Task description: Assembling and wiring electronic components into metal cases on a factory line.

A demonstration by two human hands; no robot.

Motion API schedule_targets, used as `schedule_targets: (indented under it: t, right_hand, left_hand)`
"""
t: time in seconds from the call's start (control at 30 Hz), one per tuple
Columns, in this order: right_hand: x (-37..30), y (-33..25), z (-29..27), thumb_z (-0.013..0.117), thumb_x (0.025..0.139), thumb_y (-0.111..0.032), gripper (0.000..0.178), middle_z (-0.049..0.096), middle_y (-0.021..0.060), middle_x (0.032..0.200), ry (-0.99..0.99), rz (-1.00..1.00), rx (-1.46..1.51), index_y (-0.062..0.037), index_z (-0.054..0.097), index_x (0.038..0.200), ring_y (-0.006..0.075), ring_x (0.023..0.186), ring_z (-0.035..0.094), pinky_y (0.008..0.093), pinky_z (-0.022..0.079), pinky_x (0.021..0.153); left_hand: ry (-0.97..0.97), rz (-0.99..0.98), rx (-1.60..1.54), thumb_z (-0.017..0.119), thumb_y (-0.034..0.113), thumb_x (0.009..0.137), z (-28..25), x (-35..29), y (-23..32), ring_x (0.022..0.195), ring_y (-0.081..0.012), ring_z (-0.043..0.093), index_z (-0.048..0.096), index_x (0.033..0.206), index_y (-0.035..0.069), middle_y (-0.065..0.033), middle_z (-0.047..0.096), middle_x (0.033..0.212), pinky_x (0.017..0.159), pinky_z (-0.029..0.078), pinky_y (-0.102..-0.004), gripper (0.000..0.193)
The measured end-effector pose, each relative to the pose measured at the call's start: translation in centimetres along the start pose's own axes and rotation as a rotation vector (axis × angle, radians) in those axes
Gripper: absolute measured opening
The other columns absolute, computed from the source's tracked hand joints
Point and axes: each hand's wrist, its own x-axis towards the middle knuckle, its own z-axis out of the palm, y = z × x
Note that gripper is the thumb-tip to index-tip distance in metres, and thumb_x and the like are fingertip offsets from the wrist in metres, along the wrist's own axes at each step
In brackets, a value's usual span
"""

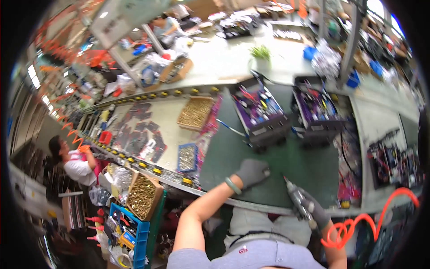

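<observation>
My left hand (252, 173), in a grey glove, hovers over or rests on the dark green work mat (224, 157). Its fingers are curled closed, and whatever they may hold is hidden. A power screwdriver (295, 195) is gripped in my gloved right hand (317, 210) near the mat's front edge, its thin bit pointing up and to the left. A coiled orange hose (345, 233) runs beside that hand. Beyond my hands stand two black open-topped housings, the left one (262, 110) and the right one (318, 105), packed with coloured wires and parts.
To the left are a cardboard box of brass-coloured screws (195, 112), a blue tray of small metal parts (187, 158) and flat dark pieces (143, 134). A fuller screw box (143, 197) stands above a blue crate (141, 242). Another person (78, 163) sits at far left.
</observation>
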Motion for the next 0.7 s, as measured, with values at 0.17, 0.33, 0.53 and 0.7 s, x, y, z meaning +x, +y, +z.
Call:
schedule_targets:
  t: [0.17,0.33,0.53,0.7]
  right_hand:
    - [0.7,-0.7,0.7,0.065,0.083,-0.034,0.086,0.061,0.0096,0.085,0.035,-0.014,-0.056,-0.0067,0.026,0.155,0.0141,0.063,0.061,0.0261,0.05,0.054]
    - [-0.3,-0.2,0.7,0.069,0.076,-0.028,0.093,0.059,0.0083,0.087,0.081,-0.011,-0.045,-0.0056,0.026,0.155,0.0125,0.064,0.059,0.0248,0.048,0.054]
    - [-0.3,-0.8,3.0,0.072,0.074,-0.02,0.098,0.059,0.0089,0.092,-0.007,-0.008,-0.089,-0.0042,0.021,0.156,0.0125,0.068,0.059,0.0252,0.047,0.054]
    - [0.0,-3.0,5.7,0.071,0.076,-0.016,0.093,0.053,0.0054,0.101,-0.171,0.002,-0.047,-0.0006,0.023,0.155,0.0099,0.078,0.055,0.0251,0.047,0.066]
  left_hand:
    - [0.023,0.049,-0.233,0.064,0.034,0.09,-0.4,0.2,-2.9,0.078,-0.0351,0.068,0.07,0.093,0.006,-0.0167,0.068,0.08,0.074,0.053,-0.0435,0.029]
    - [0.075,-0.338,-0.991,0.063,0.023,0.093,-0.9,-1.0,-2.8,0.066,-0.0134,0.064,0.072,0.103,0.003,-0.0071,0.071,0.082,0.055,0.047,-0.0275,0.024]
    - [0.045,-0.433,-1.134,0.056,0.015,0.097,-3.6,-4.5,-0.1,0.062,-0.007,0.055,0.068,0.11,-0.001,-0.0039,0.069,0.089,0.054,0.042,-0.0206,0.024]
    - [0.142,-0.402,-1.622,0.057,0.014,0.097,-3.5,-6.4,-0.4,0.062,-0.0086,0.052,0.063,0.116,-0.001,-0.0048,0.065,0.087,0.055,0.04,-0.0203,0.026]
